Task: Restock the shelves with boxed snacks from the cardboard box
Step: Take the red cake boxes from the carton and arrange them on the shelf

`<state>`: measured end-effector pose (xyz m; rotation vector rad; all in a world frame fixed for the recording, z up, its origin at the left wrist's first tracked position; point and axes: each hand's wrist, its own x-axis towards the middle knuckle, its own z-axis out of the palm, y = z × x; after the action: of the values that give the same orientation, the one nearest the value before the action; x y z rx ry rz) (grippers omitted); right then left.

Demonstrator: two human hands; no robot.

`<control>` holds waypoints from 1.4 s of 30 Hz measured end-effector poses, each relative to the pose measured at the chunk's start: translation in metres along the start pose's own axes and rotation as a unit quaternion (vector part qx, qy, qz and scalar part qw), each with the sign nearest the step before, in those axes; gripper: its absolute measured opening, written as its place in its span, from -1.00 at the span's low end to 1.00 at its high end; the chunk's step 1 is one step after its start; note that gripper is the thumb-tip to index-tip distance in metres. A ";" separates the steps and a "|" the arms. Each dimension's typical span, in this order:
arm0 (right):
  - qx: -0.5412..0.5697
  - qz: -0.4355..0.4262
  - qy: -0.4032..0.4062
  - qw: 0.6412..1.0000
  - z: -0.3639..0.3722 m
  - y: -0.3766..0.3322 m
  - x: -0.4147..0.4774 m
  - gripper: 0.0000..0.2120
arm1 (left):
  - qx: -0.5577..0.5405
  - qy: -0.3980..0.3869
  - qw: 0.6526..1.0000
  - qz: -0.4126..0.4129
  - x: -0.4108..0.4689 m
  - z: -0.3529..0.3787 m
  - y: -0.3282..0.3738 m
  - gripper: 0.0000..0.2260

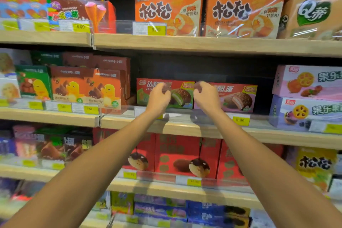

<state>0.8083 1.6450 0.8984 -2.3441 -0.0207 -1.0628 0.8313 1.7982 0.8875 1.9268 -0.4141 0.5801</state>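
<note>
a: which step is in hand?
b: placing or squaring up, by my reading. both arms reach to the middle shelf (185, 129), centre of the frame. the left hand (159, 97) is at the front of the green pie box (182, 96). the right hand (206, 98) is at the front of the pink pie box (238, 99) just beside it.
a: fingers?
b: curled on both hands, backs toward us. cannot tell whether they pinch the boxes or only nudge them.
a: the cardboard box?
b: not in view.
a: next move?
b: judgement only: seat both boxes flush behind the clear rail (262, 122) at the shelf lip, draw the hands straight back, then fetch more stock.
a: room?
b: there is dark open space above and behind the two boxes, under the upper shelf board (203, 44). a second layer looks possible. the orange duck boxes (103, 89) stand at centre left, near the green box. the stacked fruit boxes (307, 83) stand at right, with a dark gap before the pink box. the rail is the edge to clear going in and out.
</note>
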 end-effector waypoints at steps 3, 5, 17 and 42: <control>-0.010 -0.099 0.032 0.995 0.012 -0.009 -0.035 -0.81 | -0.061 0.012 0.998 0.022 -0.032 -0.007 -0.009 -0.77; -0.008 -0.144 0.055 0.988 0.020 -0.010 -0.063 -0.83 | -0.087 0.016 0.996 0.031 -0.055 -0.011 -0.018 -0.77; 0.033 -0.063 -0.166 0.984 0.118 0.034 -0.275 -0.83 | -0.059 -0.158 0.973 -0.159 -0.237 -0.017 -0.196 -0.91; -0.029 0.544 -0.568 0.618 0.387 0.244 -0.782 -0.80 | 0.097 -0.273 0.741 -0.605 -0.718 0.073 -0.678 -0.52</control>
<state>0.5960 1.7943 0.0304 -2.0044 0.8330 1.0406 0.6124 2.0254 -0.0507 2.0580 0.6064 -0.8490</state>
